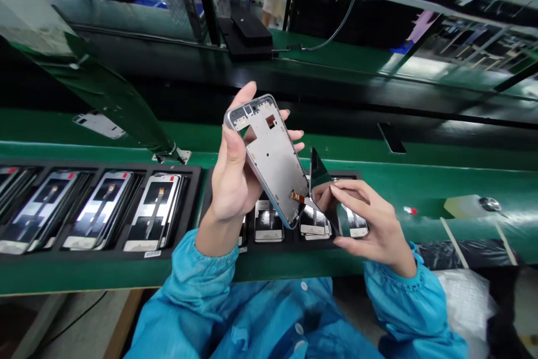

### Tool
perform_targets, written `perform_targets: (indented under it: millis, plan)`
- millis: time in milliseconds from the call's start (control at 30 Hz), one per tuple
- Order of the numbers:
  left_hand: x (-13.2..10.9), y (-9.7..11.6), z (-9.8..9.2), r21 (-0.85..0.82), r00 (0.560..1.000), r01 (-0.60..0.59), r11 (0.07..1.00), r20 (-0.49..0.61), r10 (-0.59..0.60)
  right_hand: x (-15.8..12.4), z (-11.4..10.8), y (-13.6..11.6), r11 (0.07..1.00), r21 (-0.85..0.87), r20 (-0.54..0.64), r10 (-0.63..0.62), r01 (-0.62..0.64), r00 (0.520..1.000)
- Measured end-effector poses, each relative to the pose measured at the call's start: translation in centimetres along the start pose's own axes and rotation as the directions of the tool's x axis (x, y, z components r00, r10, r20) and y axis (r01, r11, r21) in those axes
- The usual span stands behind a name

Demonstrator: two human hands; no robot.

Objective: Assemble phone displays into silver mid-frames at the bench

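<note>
My left hand point(235, 174) is wrapped round a silver phone frame point(275, 160), tilted with its metal inner face toward me. To its right, my right hand point(372, 219) pinches a glossy black screen panel point(325, 188) between thumb and fingers. A small orange-brown flex connector point(297, 197) lies at the lower end of the frame, beside the panel's edge. Below both hands, a black tray point(290, 242) holds stacks of phone screens, partly hidden by the hands and the parts they hold.
Another black tray point(191, 208) with several stacked screens is at the left. A slanted green-wrapped post point(121, 104) rises at the left. A dark phone part point(392, 138) lies beyond the belt edge, and a bottle of yellowish liquid point(464, 206) lies right.
</note>
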State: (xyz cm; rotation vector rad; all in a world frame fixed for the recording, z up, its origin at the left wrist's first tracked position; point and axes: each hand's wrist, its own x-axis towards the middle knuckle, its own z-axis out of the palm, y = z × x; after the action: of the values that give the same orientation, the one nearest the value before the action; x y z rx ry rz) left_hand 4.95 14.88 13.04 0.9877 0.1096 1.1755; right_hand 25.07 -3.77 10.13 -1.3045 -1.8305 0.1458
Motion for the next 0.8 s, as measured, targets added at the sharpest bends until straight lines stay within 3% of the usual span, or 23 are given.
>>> perform_targets:
  millis: [100,200,400,500,633,800]
  plan:
    - [0.0,-0.2,-0.2,0.082,0.999,-0.037,0.996,0.004,0.037,0.5,0.0,0.1,1.000,-0.025,0.030,-0.004,0.005,1.000]
    - [0.0,-0.5,-0.7,0.130,0.989,-0.115,0.985,0.103,0.102,1.1,0.9,0.4,1.000,0.016,0.022,0.001,-0.001,1.000]
    - [0.6,-0.8,-1.9,0.193,0.941,-0.210,0.959,0.304,0.145,1.6,4.3,1.1,0.968,0.242,-0.148,0.105,-0.067,0.983]
    - [0.7,-0.3,-2.0,0.194,0.960,-0.201,0.960,0.233,0.153,1.0,4.3,1.2,0.953,0.293,-0.136,0.121,-0.077,0.983]
    - [0.4,0.5,-1.6,0.220,0.983,-0.162,0.962,0.116,0.139,0.3,3.0,1.3,0.972,0.212,-0.071,0.115,-0.098,0.991]
    - [0.0,-0.5,-0.9,0.238,0.958,-0.217,0.947,0.239,0.159,1.2,4.2,0.9,0.964,0.239,-0.124,0.147,-0.114,0.981]
